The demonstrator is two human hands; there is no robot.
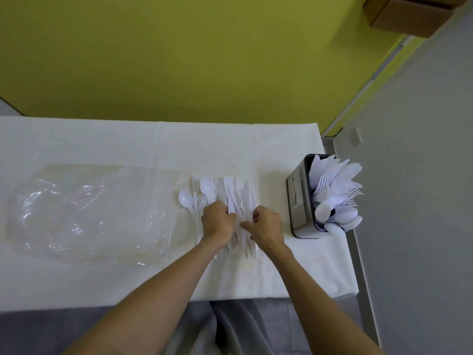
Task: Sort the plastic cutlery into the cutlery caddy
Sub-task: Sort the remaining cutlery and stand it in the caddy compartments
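Observation:
A loose pile of white plastic cutlery [231, 198] lies on the white table [102, 139], with spoons at its left side and knives and forks across the middle. My left hand [217, 221] grips a bunch of pieces in the pile, fingers curled. Close beside it, my right hand [266, 224] pinches other pieces from the same pile. The dark grey cutlery caddy [298, 201] stands upright at the table's right edge, apart from both hands. It holds several knives at the far end, forks in the middle and spoons at the near end.
A crumpled clear plastic bag [89, 213] is spread over the left half of the table. The table's right edge runs just past the caddy, next to a grey wall. A yellow wall stands behind the table. My grey-clad lap shows below the front edge.

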